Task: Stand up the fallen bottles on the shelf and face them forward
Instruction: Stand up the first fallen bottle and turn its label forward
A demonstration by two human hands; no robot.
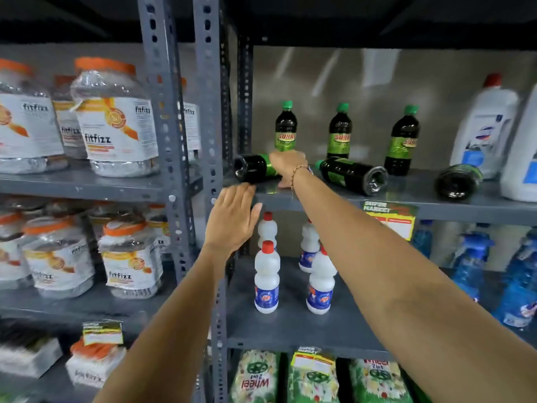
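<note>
On the grey shelf (406, 203), three dark bottles with green caps and green labels stand upright at the back (286, 126), (339, 132), (402, 141). Three more lie on their sides: one at the left (251, 167) with its base toward me, one in the middle (353, 175), one at the right (457, 181). My right hand (287, 165) reaches over the left fallen bottle and grips its neck end. My left hand (232, 219) hovers open at the shelf's front edge, just below that bottle, not touching it.
Large white jugs (488, 126) stand at the shelf's right end. White bottles with red caps (266, 279) fill the shelf below, blue spray bottles (470, 266) to their right. Grey slotted uprights (207, 112) separate a left bay of clear orange-lidded jars (114, 117).
</note>
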